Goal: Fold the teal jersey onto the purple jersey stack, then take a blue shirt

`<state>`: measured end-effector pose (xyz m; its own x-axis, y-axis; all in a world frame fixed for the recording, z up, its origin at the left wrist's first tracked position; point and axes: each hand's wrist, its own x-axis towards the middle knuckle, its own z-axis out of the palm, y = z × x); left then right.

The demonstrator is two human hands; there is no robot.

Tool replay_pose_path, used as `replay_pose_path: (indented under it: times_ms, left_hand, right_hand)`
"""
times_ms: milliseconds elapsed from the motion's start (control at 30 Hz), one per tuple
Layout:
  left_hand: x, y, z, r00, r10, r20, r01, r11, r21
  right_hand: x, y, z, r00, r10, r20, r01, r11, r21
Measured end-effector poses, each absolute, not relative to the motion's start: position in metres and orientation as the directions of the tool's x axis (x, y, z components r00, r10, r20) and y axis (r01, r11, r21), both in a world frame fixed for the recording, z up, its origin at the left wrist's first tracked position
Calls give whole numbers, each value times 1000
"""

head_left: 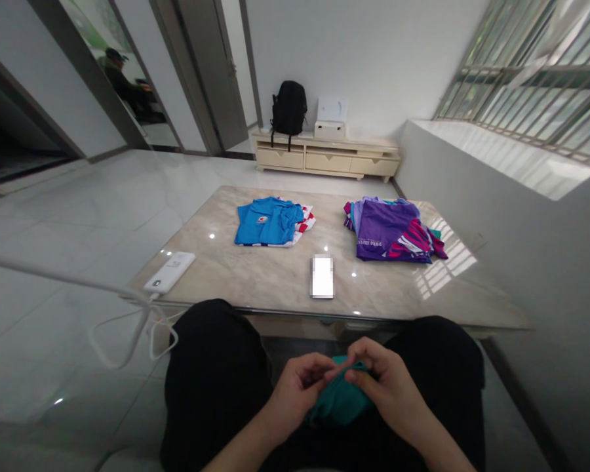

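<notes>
Between my knees I hold a teal piece of fabric (pixel 343 401), bunched up and partly hidden by my fingers; what kind of garment it is I cannot make out. My left hand (pixel 299 387) pinches its upper edge from the left. On the other side my right hand (pixel 381 373) grips the same edge, thumb and fingers closed, the two hands' fingertips almost touching. Beyond them on the marble-patterned table (pixel 270 278) lie a pile of blue and red-checked shirts (pixel 270 221) at left and a pile of purple and pink shirts (pixel 391 229) at right.
A phone with a blurred-out screen (pixel 322 276) lies near the table's front edge. At the left corner is a white power bank (pixel 170 273) with a cable (pixel 128 295). A low cabinet (pixel 329 160) bears a black backpack (pixel 289 108). Another person (pixel 122 82) sits beyond a doorway.
</notes>
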<state>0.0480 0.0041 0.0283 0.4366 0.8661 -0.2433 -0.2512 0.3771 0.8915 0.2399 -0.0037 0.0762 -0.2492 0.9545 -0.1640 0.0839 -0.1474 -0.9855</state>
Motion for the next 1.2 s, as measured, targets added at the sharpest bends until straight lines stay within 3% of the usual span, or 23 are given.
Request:
replay_pose_path:
  times_ms: [267, 500, 733, 1000, 1200]
  left_hand:
    - [40, -2, 17, 465, 870, -167, -300, 332, 894]
    - [42, -2, 14, 330, 924, -191, -84, 230, 970]
    - [42, -3, 22, 368, 922, -121, 48, 111, 993]
    - [43, -8, 24, 431, 901, -47, -3, 54, 999]
    - [37, -7, 23, 458, 888, -36, 57, 11, 998]
  right_hand:
    - [238, -2, 67, -155, 975, -159, -63, -170, -983]
    - [242, 0, 45, -126, 973, -193, -150, -212, -966]
    - [236, -3, 16, -235, 953, -190, -123, -223, -967]
    - [247, -7, 0, -461, 822, -335, -343, -513, -787]
    - [249, -3, -9, -427, 828, -362, -299, -507, -808]
